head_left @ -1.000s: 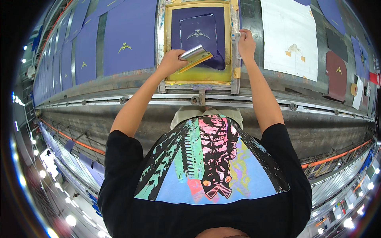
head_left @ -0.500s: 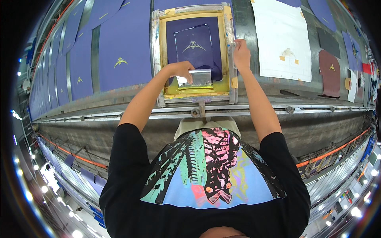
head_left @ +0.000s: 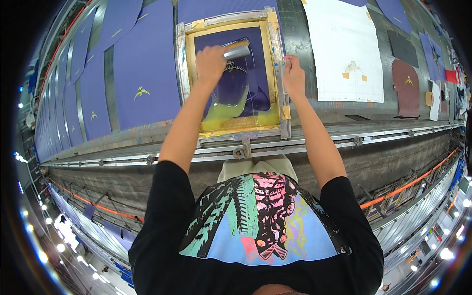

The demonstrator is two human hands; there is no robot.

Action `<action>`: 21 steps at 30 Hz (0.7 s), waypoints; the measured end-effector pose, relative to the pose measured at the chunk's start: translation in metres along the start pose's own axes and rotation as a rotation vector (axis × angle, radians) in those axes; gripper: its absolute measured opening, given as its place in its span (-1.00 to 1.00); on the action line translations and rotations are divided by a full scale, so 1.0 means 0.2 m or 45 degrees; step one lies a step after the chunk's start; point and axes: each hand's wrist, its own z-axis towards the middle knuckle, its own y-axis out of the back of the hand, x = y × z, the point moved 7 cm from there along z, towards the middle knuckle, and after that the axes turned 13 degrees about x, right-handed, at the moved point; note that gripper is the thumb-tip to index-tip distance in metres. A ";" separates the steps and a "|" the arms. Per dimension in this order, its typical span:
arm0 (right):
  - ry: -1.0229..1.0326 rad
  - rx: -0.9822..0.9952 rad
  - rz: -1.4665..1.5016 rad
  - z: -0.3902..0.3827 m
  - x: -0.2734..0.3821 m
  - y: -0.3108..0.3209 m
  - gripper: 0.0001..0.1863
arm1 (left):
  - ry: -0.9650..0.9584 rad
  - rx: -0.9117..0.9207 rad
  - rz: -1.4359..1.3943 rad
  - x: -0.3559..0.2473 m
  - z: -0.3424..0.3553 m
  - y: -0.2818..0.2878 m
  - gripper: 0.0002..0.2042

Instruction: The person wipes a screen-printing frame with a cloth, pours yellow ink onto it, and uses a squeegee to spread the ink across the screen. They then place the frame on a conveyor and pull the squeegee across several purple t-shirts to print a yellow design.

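A screen-printing frame (head_left: pixel 182 69) lies on a purple fabric piece in front of me. Inside it, the dark mesh carries a small crown-like motif. My left hand (head_left: pixel 211 64) grips a squeegee (head_left: pixel 237 50) with a shiny, pale blade, near the far part of the mesh. Yellow-green ink (head_left: pixel 219 114) is smeared in a curve from the near end of the screen up its left side. My right hand (head_left: pixel 293 77) is closed on the right side rail of the frame, its fingertips partly hidden.
Purple fabric pieces (head_left: pixel 147 54) with yellow motifs run along the table to the left. A white sheet (head_left: pixel 344 54) with tape, a maroon piece (head_left: pixel 407 91) and a tape roll (head_left: pixel 429 99) lie to the right. A metal rail (head_left: pixel 314 150) follows the near table edge.
My left hand has pushed the squeegee from the near end to the far part of the screen, leaving a trail of ink. My right hand stays at the frame's right side.
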 end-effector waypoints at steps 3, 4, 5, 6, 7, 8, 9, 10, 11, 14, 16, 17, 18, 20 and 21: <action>0.004 0.010 0.013 -0.02 0.01 -0.01 -0.77 | -0.006 0.021 0.068 -0.12 -0.31 -0.07 -0.60; 0.012 0.000 0.023 0.00 0.00 0.00 -0.77 | -0.054 0.009 0.047 -0.14 -0.41 -0.10 -0.58; 0.023 -0.009 0.034 0.01 -0.01 0.00 -0.77 | -0.100 -0.004 0.028 -0.15 -0.51 -0.14 -0.56; 0.010 -0.008 0.037 0.01 -0.01 0.00 -0.77 | -0.118 -0.012 -0.013 -0.17 -0.60 -0.14 -0.54; -0.003 -0.003 0.037 0.01 -0.01 0.00 -0.77 | -0.131 -0.021 -0.057 -0.20 -0.66 -0.12 -0.53; -0.018 -0.001 0.035 0.01 -0.01 0.01 -0.77 | -0.162 -0.027 -0.105 -0.20 -0.65 -0.10 -0.54; -0.039 0.000 0.042 0.00 -0.01 0.00 -0.77 | -0.197 -0.031 -0.155 -0.19 -0.63 -0.08 -0.55; -0.056 0.002 0.047 -0.01 -0.01 0.01 -0.77 | -0.230 -0.038 -0.205 -0.19 -0.61 -0.03 -0.56; -0.064 0.004 0.059 -0.01 0.00 0.01 -0.78 | -0.168 -0.048 -0.232 -0.16 -0.52 0.00 -0.58; -0.020 -0.005 0.056 0.00 0.00 0.01 -0.78 | 0.079 0.245 -0.357 -0.02 -0.09 0.10 -0.64; -0.017 0.023 0.063 -0.01 0.03 -0.01 -0.78 | 0.122 0.237 -0.276 0.10 0.09 0.10 -0.64; -0.022 0.024 0.069 -0.01 0.02 -0.01 -0.79 | 0.131 0.262 -0.299 0.07 0.14 0.13 -0.66; 0.007 -0.007 0.058 -0.01 0.01 0.00 -0.79 | 0.144 0.238 -0.256 0.04 0.14 0.10 -0.66; 0.061 -0.072 0.047 -0.01 0.01 0.01 -0.78 | 0.108 0.171 -0.161 -0.03 0.07 0.05 -0.66; 0.032 -0.047 0.071 -0.02 0.00 0.00 -0.78 | 0.067 0.128 -0.114 -0.05 -0.02 0.00 -0.66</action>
